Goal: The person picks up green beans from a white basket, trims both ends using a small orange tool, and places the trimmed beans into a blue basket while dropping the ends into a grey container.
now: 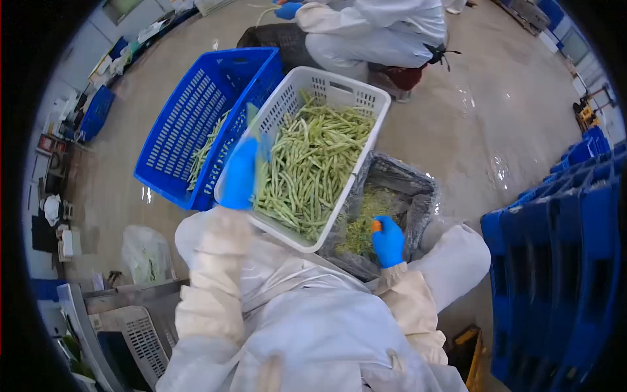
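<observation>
My left hand (240, 175), in a blue glove, is smeared by motion over the left rim of a white basket (374, 98). Its fingers do not show clearly, and a pale green streak blurs beside it. Green beans (320, 153) fill the basket. My right hand (389, 243), also blue-gloved, is closed around a small orange object (377, 226) whose kind I cannot make out. It hovers over a crate lined with dark plastic (418, 189), where green trimmings (369, 219) lie. A blue crate (189, 124) left of the basket holds some long beans (208, 153).
Across from me sits another person (375, 32) in white with a blue glove, beside a dark crate (277, 42). Blue pallets (555, 261) stand stacked at right. A clear plastic bag (145, 255) and a metal-framed stand (98, 307) are at left. The floor (457, 117) looks wet.
</observation>
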Action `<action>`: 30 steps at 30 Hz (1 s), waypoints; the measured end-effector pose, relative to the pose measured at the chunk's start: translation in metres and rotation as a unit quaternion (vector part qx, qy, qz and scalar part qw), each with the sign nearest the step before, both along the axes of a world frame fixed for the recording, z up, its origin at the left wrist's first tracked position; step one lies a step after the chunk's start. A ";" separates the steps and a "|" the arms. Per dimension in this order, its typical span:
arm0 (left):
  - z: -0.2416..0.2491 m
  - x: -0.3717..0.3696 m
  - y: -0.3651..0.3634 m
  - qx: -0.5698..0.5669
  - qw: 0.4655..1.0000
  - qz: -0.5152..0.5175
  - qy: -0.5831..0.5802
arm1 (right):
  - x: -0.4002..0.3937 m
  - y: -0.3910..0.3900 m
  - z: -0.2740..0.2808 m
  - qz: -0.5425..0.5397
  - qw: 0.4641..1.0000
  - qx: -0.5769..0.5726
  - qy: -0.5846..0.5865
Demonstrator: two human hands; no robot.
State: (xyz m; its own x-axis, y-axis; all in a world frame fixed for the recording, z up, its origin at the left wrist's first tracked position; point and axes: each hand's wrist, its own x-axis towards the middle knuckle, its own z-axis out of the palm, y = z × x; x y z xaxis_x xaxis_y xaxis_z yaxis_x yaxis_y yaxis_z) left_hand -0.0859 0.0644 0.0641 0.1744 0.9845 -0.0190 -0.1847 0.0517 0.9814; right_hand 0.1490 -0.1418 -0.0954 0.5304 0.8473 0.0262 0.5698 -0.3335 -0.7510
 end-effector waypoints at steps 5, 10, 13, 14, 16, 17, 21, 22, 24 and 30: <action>0.013 -0.101 0.136 0.411 0.757 0.280 0.423 | 0.010 0.009 0.012 -0.009 0.977 -0.098 -0.187; -0.185 -0.045 0.140 0.250 0.781 -0.166 0.548 | -0.001 0.025 0.003 0.041 0.960 -0.189 -0.203; -0.322 -0.039 0.115 0.096 0.653 -0.370 0.654 | -0.003 0.027 -0.008 0.061 0.964 -0.143 -0.216; -0.337 -0.037 0.104 0.084 0.659 -0.353 0.659 | -0.004 0.028 -0.010 0.066 0.969 -0.134 -0.196; -0.425 -0.047 0.100 -0.055 0.695 -0.259 0.668 | -0.006 0.030 -0.014 0.069 0.972 -0.128 -0.182; -0.436 -0.049 0.097 -0.055 0.699 -0.263 0.663 | -0.007 0.030 -0.017 0.089 0.977 -0.130 -0.140; -0.474 -0.045 0.091 -0.102 0.802 -0.071 0.584 | -0.013 0.035 -0.018 0.134 0.981 -0.140 -0.028; -0.488 -0.045 0.090 -0.116 0.838 -0.035 0.532 | -0.014 0.036 -0.017 0.138 0.980 -0.141 -0.001; -0.442 -0.028 0.087 -0.186 0.876 -0.043 0.443 | -0.016 0.037 -0.016 0.138 0.982 -0.130 -0.008; -0.427 -0.019 0.088 -0.313 0.909 -0.024 0.275 | -0.016 0.036 -0.006 0.131 0.987 -0.092 -0.027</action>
State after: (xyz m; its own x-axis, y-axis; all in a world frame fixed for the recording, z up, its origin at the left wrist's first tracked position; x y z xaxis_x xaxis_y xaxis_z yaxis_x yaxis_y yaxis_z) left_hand -0.1052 0.1523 -0.3631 0.0103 0.7419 -0.6704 0.3423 0.6273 0.6995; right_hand 0.1332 -0.1062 -0.1018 0.2945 0.9483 -0.1180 0.6921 -0.2968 -0.6579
